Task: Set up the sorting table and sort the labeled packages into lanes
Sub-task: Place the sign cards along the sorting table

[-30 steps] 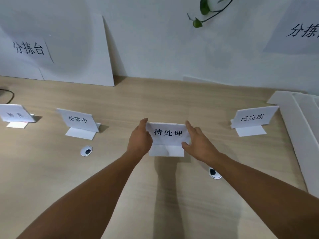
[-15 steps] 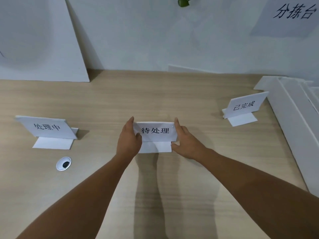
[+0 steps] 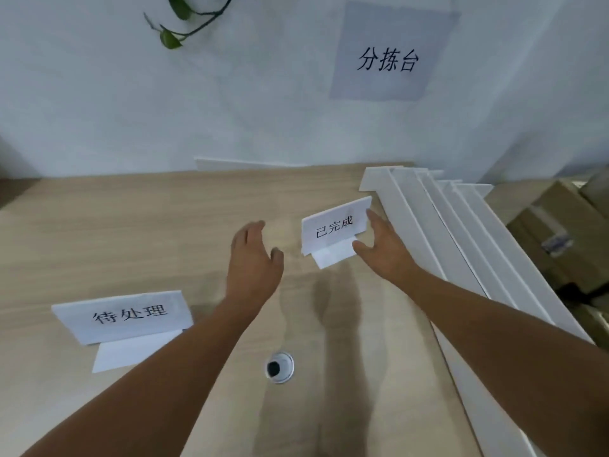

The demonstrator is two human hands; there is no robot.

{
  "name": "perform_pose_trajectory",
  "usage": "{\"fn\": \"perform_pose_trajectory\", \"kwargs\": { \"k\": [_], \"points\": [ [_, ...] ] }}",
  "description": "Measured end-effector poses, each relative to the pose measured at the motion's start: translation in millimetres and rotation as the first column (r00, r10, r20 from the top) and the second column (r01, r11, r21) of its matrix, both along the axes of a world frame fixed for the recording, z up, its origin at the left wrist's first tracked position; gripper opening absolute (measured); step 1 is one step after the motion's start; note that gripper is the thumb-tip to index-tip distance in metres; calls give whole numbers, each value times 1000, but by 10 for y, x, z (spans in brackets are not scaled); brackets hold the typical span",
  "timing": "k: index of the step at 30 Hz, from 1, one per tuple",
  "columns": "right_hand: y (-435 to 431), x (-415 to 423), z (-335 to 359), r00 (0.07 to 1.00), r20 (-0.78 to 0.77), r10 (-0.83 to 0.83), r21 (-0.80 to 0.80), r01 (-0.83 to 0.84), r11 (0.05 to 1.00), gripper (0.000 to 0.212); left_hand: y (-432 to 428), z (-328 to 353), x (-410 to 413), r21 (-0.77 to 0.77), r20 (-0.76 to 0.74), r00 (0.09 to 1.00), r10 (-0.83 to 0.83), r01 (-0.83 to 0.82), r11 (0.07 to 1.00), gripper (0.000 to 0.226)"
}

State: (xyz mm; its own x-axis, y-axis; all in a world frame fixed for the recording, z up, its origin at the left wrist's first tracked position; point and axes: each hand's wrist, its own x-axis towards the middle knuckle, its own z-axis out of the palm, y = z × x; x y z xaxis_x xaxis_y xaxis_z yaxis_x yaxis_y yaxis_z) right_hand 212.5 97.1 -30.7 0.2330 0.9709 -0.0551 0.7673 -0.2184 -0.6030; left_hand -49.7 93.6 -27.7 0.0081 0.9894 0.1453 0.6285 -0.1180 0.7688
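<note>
A white folded sign reading 已完成 (image 3: 334, 226) stands on the wooden table (image 3: 164, 232) right of centre. My right hand (image 3: 384, 250) is at the sign's right edge, fingers straight and thumb under its lower corner, touching or nearly touching it. My left hand (image 3: 253, 258) hovers open to the sign's left, a clear gap between them. A second white sign reading 待处理 (image 3: 127, 316) stands free at the lower left, with no hand on it.
Several long white boards (image 3: 461, 245) lie stacked along the table's right side, close behind my right hand. Cardboard boxes (image 3: 553, 232) sit beyond them. A cable grommet hole (image 3: 279, 367) is in the tabletop between my forearms. The wall carries a paper sheet reading 分拣台 (image 3: 389, 57).
Both hands let go of the 待处理 sign and moved right to the 已完成 sign. The view swung right, so the 待处理 sign now sits at the lower left.
</note>
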Motion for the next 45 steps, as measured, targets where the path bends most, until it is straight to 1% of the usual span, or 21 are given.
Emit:
{"fn": "perform_pose_trajectory", "kwargs": {
  "k": [3,5,7,10,12,14,17,18,20,24,26,28,31,34,37,39,42,45],
  "points": [
    [236,437,-149,998,-64,-22,6,23,1000,85,207,-195,551,-121,24,999,-47,50,991,70],
    [408,596,-300,994,-111,-15,4,15,1000,87,342,-331,800,-160,-6,998,-60,58,985,76],
    [614,695,-436,986,-164,-22,11,24,1000,88,464,-446,991,-171,-35,998,-55,48,984,81],
    [937,744,-618,969,-246,3,36,6,999,89,626,-573,1169,-209,-1,1000,-12,11,978,86],
    [1072,691,-723,963,-262,68,40,-59,997,86,694,-654,1210,-203,26,999,28,-22,979,88],
    [1055,634,-820,966,-247,76,38,-69,997,82,680,-696,1204,-197,36,997,71,-63,978,87],
    [817,642,-878,989,-121,88,116,-74,991,79,559,-699,1124,-197,20,998,62,-57,979,86],
    [694,657,-887,990,-110,92,125,-78,989,80,500,-702,1095,-200,8,998,57,-54,978,86],
    [402,691,-931,985,-137,101,123,-84,989,80,333,-722,1065,-197,1,999,41,-40,980,86],
    [-218,749,-943,979,-187,85,122,-62,991,84,-113,-716,1075,-192,25,999,-36,40,981,87],
    [-455,750,-936,973,-219,77,123,-50,991,87,-300,-716,1075,-204,36,999,-41,48,978,88],
    [-643,719,-919,976,-203,77,116,-55,992,88,-454,-723,1059,-214,32,999,-31,37,976,87],
    [-804,690,-868,979,-189,80,65,-69,995,90,-572,-710,1008,-220,19,999,-50,53,974,85],
    [-791,715,-739,975,-198,97,10,-97,995,93,-552,-638,965,-190,-2,997,-79,77,979,86],
    [-796,762,-508,984,-161,80,-3,-81,997,91,-598,-529,951,-149,-4,1000,-10,9,989,90],
    [-923,820,-305,989,-135,65,7,-65,998,85,-715,-415,950,-125,-43,999,15,-20,992,90],
    [-1238,953,-5,991,-105,82,51,-77,996,77,-907,-190,959,-100,-198,980,23,-43,994,86],
    [-1647,1112,225,995,-14,94,16,-94,995,75,-1172,65,1008,-111,-241,970,-15,-12,994,79]
  ]
}}
